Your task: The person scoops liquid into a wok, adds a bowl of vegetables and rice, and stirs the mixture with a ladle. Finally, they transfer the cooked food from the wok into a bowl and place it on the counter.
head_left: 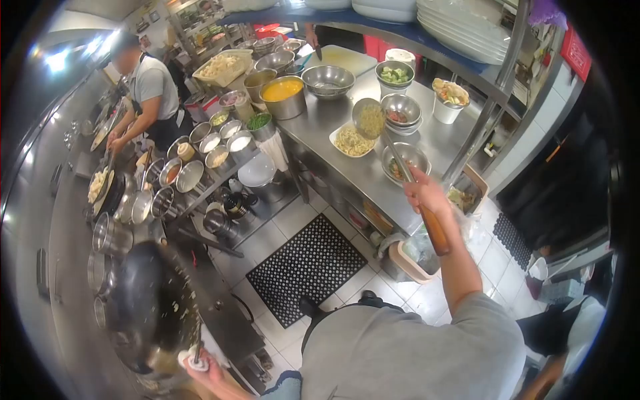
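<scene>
My right hand (427,191) is closed around the wooden-ended handle of a long metal ladle (399,155). The ladle's bowl, with yellowish food in it, is over a white dish (335,142) of similar food (355,141), which looks like noodles. At lower left, my left hand (208,370) grips the handle of a dark wok (143,293) through a white cloth (196,360). The wok is tilted and blurred, with small food bits along its near side. Near the ladle's handle sits a metal bowl (421,155) with chopped food.
A steel counter (320,140) holds a pot of orange liquid (283,97), a metal mixing bowl (328,80) and stacked bowls (402,110). Several ingredient pots stand left. A co-worker (157,87) works at another pan (101,187). A black mat (307,267) and bins (408,261) are below.
</scene>
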A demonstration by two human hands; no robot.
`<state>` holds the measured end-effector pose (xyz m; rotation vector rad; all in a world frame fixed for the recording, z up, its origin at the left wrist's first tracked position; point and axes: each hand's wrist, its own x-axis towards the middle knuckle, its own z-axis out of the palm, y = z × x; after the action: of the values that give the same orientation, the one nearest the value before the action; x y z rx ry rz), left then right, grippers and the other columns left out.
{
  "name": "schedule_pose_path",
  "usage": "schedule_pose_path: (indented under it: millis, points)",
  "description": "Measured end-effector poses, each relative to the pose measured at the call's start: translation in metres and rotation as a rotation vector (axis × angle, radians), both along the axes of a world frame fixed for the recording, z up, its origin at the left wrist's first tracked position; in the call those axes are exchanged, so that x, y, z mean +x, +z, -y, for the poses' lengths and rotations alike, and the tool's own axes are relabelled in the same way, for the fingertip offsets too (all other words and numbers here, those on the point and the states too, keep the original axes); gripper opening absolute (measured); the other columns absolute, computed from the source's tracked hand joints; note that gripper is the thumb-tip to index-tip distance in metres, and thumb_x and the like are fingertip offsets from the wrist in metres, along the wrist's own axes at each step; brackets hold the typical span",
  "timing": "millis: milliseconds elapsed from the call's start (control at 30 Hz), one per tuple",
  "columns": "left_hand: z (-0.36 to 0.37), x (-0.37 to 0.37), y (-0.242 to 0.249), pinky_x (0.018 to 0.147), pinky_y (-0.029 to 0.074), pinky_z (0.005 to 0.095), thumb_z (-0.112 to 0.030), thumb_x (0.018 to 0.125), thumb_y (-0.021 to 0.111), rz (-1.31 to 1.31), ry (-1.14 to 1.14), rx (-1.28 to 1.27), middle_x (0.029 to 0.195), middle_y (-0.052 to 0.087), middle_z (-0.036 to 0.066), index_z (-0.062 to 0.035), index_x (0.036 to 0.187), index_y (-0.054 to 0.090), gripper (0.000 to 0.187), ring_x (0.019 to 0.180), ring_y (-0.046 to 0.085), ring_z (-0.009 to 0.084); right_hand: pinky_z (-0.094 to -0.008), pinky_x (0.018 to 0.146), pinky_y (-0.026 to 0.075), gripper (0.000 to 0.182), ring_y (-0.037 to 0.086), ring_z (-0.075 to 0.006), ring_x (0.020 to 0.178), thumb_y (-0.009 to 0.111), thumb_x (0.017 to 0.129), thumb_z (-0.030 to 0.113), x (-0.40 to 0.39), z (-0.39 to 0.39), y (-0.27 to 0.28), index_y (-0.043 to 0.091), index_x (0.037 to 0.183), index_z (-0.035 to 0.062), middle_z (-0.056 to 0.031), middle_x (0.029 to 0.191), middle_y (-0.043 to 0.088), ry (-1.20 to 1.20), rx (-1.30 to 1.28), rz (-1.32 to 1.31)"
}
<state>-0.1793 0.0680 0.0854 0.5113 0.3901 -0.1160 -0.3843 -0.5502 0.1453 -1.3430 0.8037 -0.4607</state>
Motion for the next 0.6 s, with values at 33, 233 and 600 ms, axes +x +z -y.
schedule_pose_path:
  millis: [33, 233, 600]
  points:
    - [-0.020, 0.014, -0.006, 0.044, 0.039, 0.0201, -0.014, 0.085, 0.047, 0.062, 0.071, 0.076, 0.079, 0.052, 0.009, 0.0026, 0.093, 0.050, 0.019, 0.062, 0.047, 0.0131, -0.0259, 0.037, 0.036, 0.063, 0.042, -0.0096, 0.044, 0.052, 0.079, 0.006, 0.008, -0.006, -0.005, 0.032, 0.139, 0.0028, -0.0010, 0.064, 0.045, -0.021, -0.038, -0.036]
    - [-0.115, 0.104, -0.021, 0.054, 0.049, 0.0350, -0.018, 0.078, 0.050, 0.168, 0.114, 0.298, 0.071, 0.060, 0.010, -0.0022, 0.077, 0.057, 0.018, 0.061, 0.058, 0.0216, -0.0282, 0.038, 0.038, 0.069, 0.044, -0.0117, 0.043, 0.051, 0.080, 0.008, 0.050, -0.032, -0.035, 0.024, 0.144, 0.0019, -0.0022, 0.062, 0.047, -0.201, -0.087, -0.146]
    - [-0.150, 0.223, -0.017, 0.058, 0.049, 0.0359, -0.014, 0.080, 0.052, 0.279, 0.211, 0.104, 0.067, 0.058, 0.005, -0.0050, 0.074, 0.058, 0.013, 0.062, 0.056, 0.0181, -0.0277, 0.036, 0.036, 0.069, 0.040, -0.0117, 0.038, 0.053, 0.083, 0.010, 0.091, -0.070, -0.064, 0.023, 0.145, 0.0044, -0.0018, 0.054, 0.045, -0.309, -0.186, -0.180]
